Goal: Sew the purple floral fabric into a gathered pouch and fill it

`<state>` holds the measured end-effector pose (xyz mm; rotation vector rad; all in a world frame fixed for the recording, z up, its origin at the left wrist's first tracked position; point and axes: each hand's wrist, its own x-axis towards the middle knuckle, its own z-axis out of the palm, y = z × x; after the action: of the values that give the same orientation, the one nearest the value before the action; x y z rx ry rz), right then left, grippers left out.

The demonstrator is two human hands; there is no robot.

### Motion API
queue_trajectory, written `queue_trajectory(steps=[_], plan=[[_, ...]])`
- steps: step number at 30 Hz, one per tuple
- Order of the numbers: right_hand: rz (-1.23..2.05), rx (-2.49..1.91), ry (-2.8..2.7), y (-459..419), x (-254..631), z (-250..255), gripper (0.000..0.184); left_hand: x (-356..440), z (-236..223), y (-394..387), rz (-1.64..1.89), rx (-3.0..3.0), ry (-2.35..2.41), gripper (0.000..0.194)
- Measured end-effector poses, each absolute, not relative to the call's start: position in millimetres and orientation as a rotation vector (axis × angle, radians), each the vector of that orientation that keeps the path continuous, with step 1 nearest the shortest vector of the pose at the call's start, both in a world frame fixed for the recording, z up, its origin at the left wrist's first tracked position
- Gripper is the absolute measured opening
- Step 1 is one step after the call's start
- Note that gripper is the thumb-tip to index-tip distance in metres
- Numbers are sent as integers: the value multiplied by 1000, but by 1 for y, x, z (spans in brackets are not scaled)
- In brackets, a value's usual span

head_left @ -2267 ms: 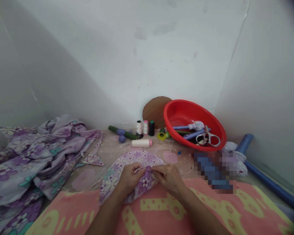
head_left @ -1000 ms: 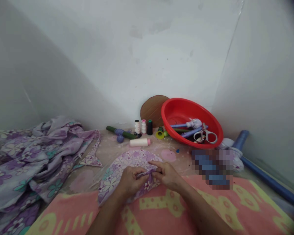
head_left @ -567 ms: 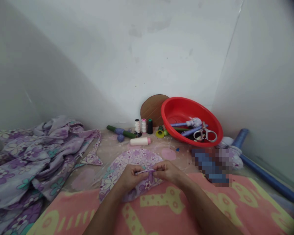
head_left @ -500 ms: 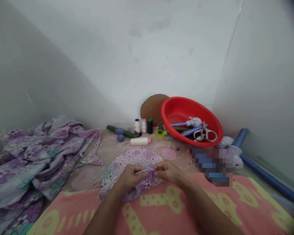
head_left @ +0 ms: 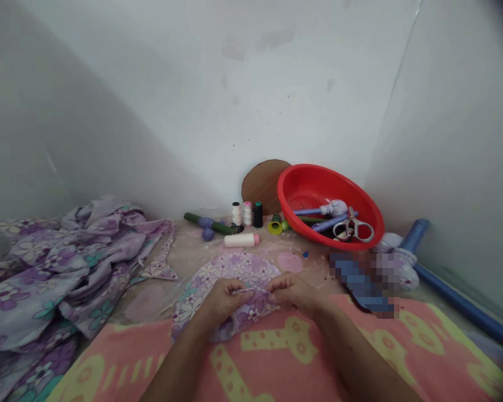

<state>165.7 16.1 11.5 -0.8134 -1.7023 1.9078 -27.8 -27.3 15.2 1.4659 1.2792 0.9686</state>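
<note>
A round piece of purple flowered fabric (head_left: pixel 218 269) lies in front of me, its near part over a pink and yellow cloth (head_left: pixel 272 371). My left hand (head_left: pixel 224 301) pinches a fold of this fabric between thumb and fingers. Close beside it, my right hand (head_left: pixel 295 293) is closed on the same fold, fingertips pressed together. The fold is gathered and raised between the two hands. Whether a needle or thread is in the right fingers is too small to make out.
Crumpled flowered cloth (head_left: pixel 92 268) covers the left side. Behind the fabric stand thread spools (head_left: pixel 257 215) and a lying white spool (head_left: pixel 240 240). A red basin (head_left: pixel 375 209) with scissors (head_left: pixel 356 229) leans at the back right, near a blue wrapped stick (head_left: pixel 461 301).
My right hand has shifted slightly to the right, widening the gap between the hands a little. Both still pinch the fabric fold. The whole view has moved slightly.
</note>
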Motion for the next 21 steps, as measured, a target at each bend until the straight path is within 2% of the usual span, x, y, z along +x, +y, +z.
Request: queue_trajectory(steps=[21], plan=[[2026, -765, -1598, 19, 170, 7, 18, -24, 20, -29, 959, 1479, 1245, 27]])
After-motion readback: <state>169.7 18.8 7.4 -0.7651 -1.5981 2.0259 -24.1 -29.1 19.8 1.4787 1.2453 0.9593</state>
